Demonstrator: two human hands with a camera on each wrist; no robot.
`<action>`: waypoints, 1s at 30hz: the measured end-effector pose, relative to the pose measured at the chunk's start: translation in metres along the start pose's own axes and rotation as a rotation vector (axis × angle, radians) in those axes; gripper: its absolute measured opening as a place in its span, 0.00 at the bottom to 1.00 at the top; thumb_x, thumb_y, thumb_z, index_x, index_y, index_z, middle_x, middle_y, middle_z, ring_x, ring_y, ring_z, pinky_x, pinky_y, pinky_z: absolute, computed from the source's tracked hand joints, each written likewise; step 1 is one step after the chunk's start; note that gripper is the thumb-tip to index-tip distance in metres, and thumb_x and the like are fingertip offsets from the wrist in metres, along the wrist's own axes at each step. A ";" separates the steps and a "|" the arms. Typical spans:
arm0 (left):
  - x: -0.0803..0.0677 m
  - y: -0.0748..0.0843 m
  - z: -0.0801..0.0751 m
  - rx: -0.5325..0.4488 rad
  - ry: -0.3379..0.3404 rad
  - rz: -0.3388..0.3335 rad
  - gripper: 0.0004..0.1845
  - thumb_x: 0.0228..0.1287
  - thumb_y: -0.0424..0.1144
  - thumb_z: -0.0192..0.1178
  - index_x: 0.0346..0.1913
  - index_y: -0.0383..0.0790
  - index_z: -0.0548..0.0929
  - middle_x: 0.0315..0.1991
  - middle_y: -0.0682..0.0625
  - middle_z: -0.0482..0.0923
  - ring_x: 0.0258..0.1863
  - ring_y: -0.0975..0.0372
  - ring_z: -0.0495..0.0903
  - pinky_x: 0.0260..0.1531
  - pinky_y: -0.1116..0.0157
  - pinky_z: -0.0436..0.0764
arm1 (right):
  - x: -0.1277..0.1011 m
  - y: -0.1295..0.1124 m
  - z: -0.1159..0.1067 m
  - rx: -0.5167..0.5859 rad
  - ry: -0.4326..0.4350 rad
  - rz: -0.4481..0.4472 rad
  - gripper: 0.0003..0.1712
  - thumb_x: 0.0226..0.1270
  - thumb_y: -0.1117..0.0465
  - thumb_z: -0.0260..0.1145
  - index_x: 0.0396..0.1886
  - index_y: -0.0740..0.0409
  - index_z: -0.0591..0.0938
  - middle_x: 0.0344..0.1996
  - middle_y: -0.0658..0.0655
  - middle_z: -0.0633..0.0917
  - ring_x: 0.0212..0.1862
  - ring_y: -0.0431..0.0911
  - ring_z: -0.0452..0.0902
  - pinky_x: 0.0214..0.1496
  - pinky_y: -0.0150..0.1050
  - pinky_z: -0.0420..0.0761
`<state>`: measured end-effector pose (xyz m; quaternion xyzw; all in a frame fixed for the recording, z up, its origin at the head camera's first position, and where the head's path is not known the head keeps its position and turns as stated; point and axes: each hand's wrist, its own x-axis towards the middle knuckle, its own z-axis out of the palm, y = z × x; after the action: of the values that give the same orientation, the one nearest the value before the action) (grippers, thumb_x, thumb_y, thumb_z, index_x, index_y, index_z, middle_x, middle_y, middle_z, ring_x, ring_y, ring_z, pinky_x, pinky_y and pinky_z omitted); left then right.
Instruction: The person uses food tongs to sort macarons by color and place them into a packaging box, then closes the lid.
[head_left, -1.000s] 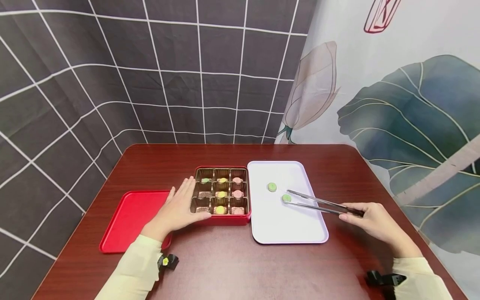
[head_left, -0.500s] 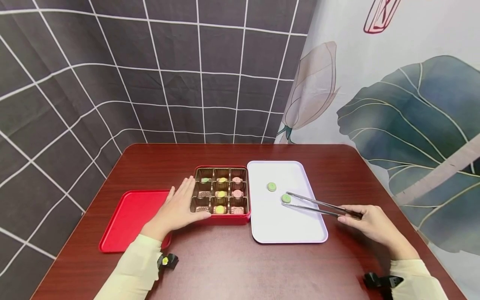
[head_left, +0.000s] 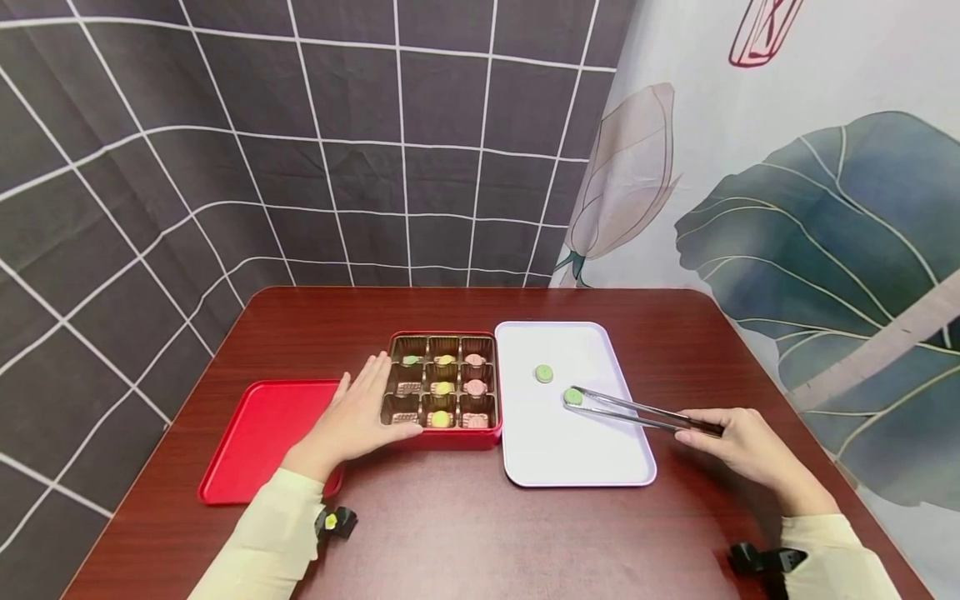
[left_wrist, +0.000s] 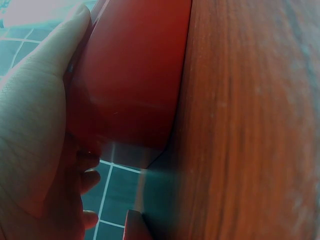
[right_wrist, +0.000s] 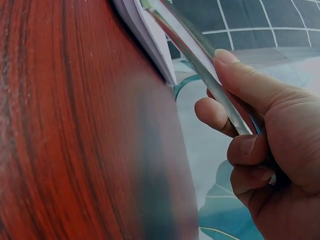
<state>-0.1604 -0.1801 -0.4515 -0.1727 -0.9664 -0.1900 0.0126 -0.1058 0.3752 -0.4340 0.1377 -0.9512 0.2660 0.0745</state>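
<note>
My left hand (head_left: pixel 352 417) rests against the left side of the red box (head_left: pixel 457 442), fingers straight and thumb along its front edge. In the left wrist view the thumb lies at the box wall (left_wrist: pixel 130 75). My right hand (head_left: pixel 742 442) grips metal tongs (head_left: pixel 637 410) near their dark end. Over the white tray (head_left: pixel 577 458), the tong tips lie on both sides of a round green sweet (head_left: pixel 573 397), like a macaron. Another green sweet (head_left: pixel 543 373) lies on the tray to its upper left. In the right wrist view, fingers and thumb wrap the tongs (right_wrist: pixel 220 95).
The box has a gold divided insert (head_left: pixel 444 344) holding green, yellow and pink sweets; the middle and front compartments of its left column hold no sweet. A red lid (head_left: pixel 255 442) lies on the table left of the box, partly under the left forearm.
The right hand has shifted slightly left, and the tong arms have drawn closer together around the nearer green sweet. The left hand and box have stayed in place.
</note>
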 end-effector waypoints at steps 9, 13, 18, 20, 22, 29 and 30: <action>-0.001 0.001 0.000 -0.020 0.000 -0.010 0.64 0.46 0.75 0.59 0.76 0.37 0.46 0.77 0.43 0.44 0.75 0.52 0.41 0.69 0.42 0.42 | 0.001 0.000 0.000 0.007 -0.017 -0.003 0.19 0.52 0.53 0.76 0.43 0.56 0.88 0.28 0.45 0.86 0.25 0.35 0.68 0.17 0.30 0.64; -0.001 0.001 0.000 -0.025 0.001 -0.012 0.64 0.46 0.75 0.59 0.76 0.37 0.46 0.77 0.44 0.44 0.75 0.53 0.41 0.69 0.42 0.42 | 0.001 -0.003 -0.001 0.008 -0.027 0.001 0.19 0.53 0.53 0.76 0.44 0.56 0.88 0.29 0.46 0.86 0.25 0.35 0.68 0.18 0.30 0.64; 0.000 0.000 0.001 -0.032 0.003 -0.011 0.64 0.46 0.75 0.60 0.76 0.38 0.47 0.77 0.44 0.44 0.75 0.53 0.41 0.69 0.42 0.42 | 0.002 -0.003 -0.001 -0.007 -0.034 0.005 0.19 0.53 0.53 0.76 0.44 0.56 0.88 0.31 0.48 0.87 0.27 0.36 0.70 0.22 0.30 0.68; 0.000 0.000 0.001 -0.032 0.003 -0.010 0.64 0.46 0.75 0.60 0.76 0.37 0.47 0.77 0.44 0.44 0.75 0.52 0.41 0.69 0.42 0.42 | 0.002 -0.003 -0.001 -0.013 -0.035 0.003 0.19 0.54 0.53 0.76 0.44 0.56 0.88 0.32 0.49 0.87 0.27 0.37 0.71 0.24 0.30 0.69; 0.000 0.000 0.001 -0.029 0.003 -0.010 0.64 0.47 0.75 0.60 0.76 0.37 0.47 0.77 0.44 0.44 0.75 0.52 0.42 0.69 0.42 0.42 | 0.002 -0.002 -0.001 -0.016 -0.034 -0.004 0.19 0.54 0.53 0.76 0.44 0.56 0.88 0.33 0.49 0.88 0.28 0.36 0.72 0.25 0.30 0.69; -0.001 0.001 0.000 -0.029 0.002 -0.009 0.64 0.47 0.75 0.60 0.76 0.37 0.47 0.76 0.43 0.45 0.75 0.52 0.42 0.69 0.42 0.42 | 0.004 -0.005 -0.001 -0.019 -0.009 -0.044 0.17 0.53 0.53 0.76 0.42 0.54 0.88 0.32 0.47 0.88 0.30 0.34 0.75 0.29 0.26 0.73; -0.001 0.001 0.000 -0.030 0.002 -0.010 0.64 0.47 0.74 0.60 0.76 0.37 0.47 0.76 0.43 0.45 0.75 0.52 0.42 0.69 0.42 0.42 | 0.004 -0.005 -0.001 -0.016 -0.008 -0.047 0.17 0.53 0.54 0.76 0.42 0.54 0.88 0.32 0.47 0.88 0.30 0.34 0.76 0.29 0.25 0.73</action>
<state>-0.1592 -0.1793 -0.4516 -0.1680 -0.9642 -0.2049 0.0103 -0.1081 0.3701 -0.4300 0.1604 -0.9501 0.2560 0.0782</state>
